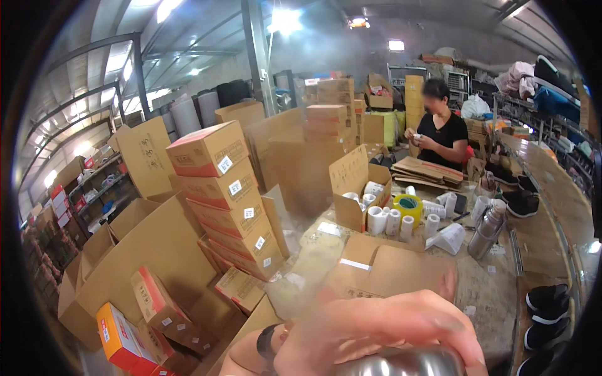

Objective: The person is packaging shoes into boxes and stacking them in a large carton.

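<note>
Very close at the bottom edge, my left hand curls its fingers over a shiny rounded metal object. Most of that object is cut off by the frame, so its kind does not show. A dark band circles the wrist, and part of the hand is blurred. My right hand is out of the picture. Beyond my left hand, a flattened cardboard piece lies on the worktable. Past it stand several white label rolls, a roll of yellow-green tape and a steel flask.
At left rises a stack of closed cartons, beside a large open carton holding smaller boxes. An orange box is at lower left. A person in black handles something small across the table. Black shoes line the right shelf.
</note>
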`<control>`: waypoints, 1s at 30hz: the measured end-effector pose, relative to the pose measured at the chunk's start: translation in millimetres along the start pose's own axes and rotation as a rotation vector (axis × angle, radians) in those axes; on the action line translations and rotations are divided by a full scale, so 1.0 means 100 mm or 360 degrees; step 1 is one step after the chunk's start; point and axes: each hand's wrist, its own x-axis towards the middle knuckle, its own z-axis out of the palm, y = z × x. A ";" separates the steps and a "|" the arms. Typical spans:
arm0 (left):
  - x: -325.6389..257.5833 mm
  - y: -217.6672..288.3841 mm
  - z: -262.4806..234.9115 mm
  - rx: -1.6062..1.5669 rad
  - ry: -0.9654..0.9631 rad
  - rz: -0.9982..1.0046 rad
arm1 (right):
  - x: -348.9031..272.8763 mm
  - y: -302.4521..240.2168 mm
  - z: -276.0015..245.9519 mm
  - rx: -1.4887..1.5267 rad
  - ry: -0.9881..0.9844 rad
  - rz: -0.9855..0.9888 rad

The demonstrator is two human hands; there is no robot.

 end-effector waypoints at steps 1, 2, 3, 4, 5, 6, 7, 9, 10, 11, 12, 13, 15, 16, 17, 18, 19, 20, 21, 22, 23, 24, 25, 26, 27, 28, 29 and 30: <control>-0.10 -0.02 -0.07 -0.0136 0.0046 -0.0157 | 0.00 -0.28 -0.06 0.0149 -0.0040 -0.0104; -0.18 -0.01 -0.10 -0.0200 0.0066 -0.0175 | -0.04 -0.71 -0.15 0.0291 -0.0064 -0.0198; -0.28 0.07 -0.13 -0.0130 0.0382 -0.0437 | -0.07 -1.18 -0.13 0.0408 -0.0150 -0.0282; -0.39 0.08 -0.19 -0.0065 0.0696 -0.0707 | -0.08 -1.53 -0.08 0.0527 -0.0224 -0.0362; -0.55 0.01 -0.32 -0.0406 0.0812 -0.0652 | -0.13 -1.75 -0.05 0.0697 -0.0230 -0.0482; -0.71 -0.14 -0.49 -0.0782 0.0933 -0.0612 | -0.17 -1.84 -0.07 0.0835 -0.0205 -0.0593; -0.78 -0.21 -0.59 -0.0574 0.1096 -0.0688 | -0.19 -1.92 -0.14 0.0701 -0.0286 -0.0562; -0.90 -0.32 -0.61 -0.0393 0.1276 -0.0763 | -0.31 -2.08 -0.21 0.0730 -0.0613 -0.0495; -0.99 -0.44 -0.70 -0.0472 0.1308 -0.0785 | -0.31 -2.07 -0.23 0.0859 -0.0814 -0.0443; -1.14 -0.51 -0.72 0.0243 0.1541 -0.1057 | -0.28 -2.00 -0.24 0.0924 -0.0822 -0.0475; -1.20 -0.56 -0.78 0.0200 0.1530 -0.1071 | -0.31 -2.06 -0.27 0.1105 -0.0887 -0.0183; -1.24 -0.61 -0.83 0.0169 0.1575 -0.1118 | -0.31 -2.04 -0.28 0.1111 -0.0845 -0.0193; -1.39 -0.70 -0.98 0.0106 0.1582 -0.1203 | -0.30 -1.94 -0.32 0.1082 -0.0804 -0.0190; -1.45 -0.75 -1.06 0.0063 0.1590 -0.1198 | -0.31 -1.85 -0.37 0.1051 -0.0739 -0.0203; -1.50 -0.81 -1.15 0.0415 0.1305 -0.1273 | -0.31 -1.77 -0.40 0.1021 -0.0679 -0.0218; -1.53 -0.87 -1.25 0.0748 0.1000 -0.1329 | -0.27 -1.69 -0.45 0.1096 -0.0562 -0.0087; -1.52 -0.86 -1.39 0.0300 0.1122 -0.1383 | -0.19 -1.58 -0.50 0.1187 -0.0389 0.0032; -1.64 -0.84 -1.64 0.0679 0.0926 -0.1361 | -0.08 -1.47 -0.53 0.1286 -0.0231 0.0154; -1.80 -0.77 -1.87 0.1393 0.0789 -0.1359 | 0.10 -1.40 -0.60 0.1285 -0.0083 0.0259; -1.92 -0.63 -2.09 0.1951 0.0658 -0.1422 | 0.32 -1.31 -0.77 0.1266 0.0075 0.0350; -2.04 -0.51 -2.30 0.2495 0.0493 -0.1460 | 0.53 -1.06 -1.05 0.1108 0.0081 0.0361; -2.23 -0.45 -2.48 0.2717 0.0568 -0.1502 | 0.76 -0.75 -1.41 0.0947 0.0090 0.0359; -2.42 -0.43 -2.62 0.2932 0.0642 -0.1545 | 0.97 -0.44 -1.80 0.0280 0.0059 0.0551; -2.59 -0.38 -2.67 0.2908 0.0664 -0.1546 | 1.13 -0.20 -2.13 -0.0378 0.0018 0.0736; -2.76 -0.29 -2.71 0.3284 0.0543 -0.1690 | 1.20 -0.14 -2.32 -0.0969 0.0029 0.0634; -2.84 -0.28 -2.76 0.3661 0.0403 -0.1827 | 1.31 -0.07 -2.45 -0.1551 0.0044 0.0501; -2.79 -0.33 -2.78 0.3649 0.0425 -0.1820 | 1.48 0.02 -2.61 -0.1407 0.0107 0.0450; -2.70 -0.40 -2.73 0.3613 0.0373 -0.1923 | 1.64 0.09 -2.75 -0.1276 0.0168 0.0420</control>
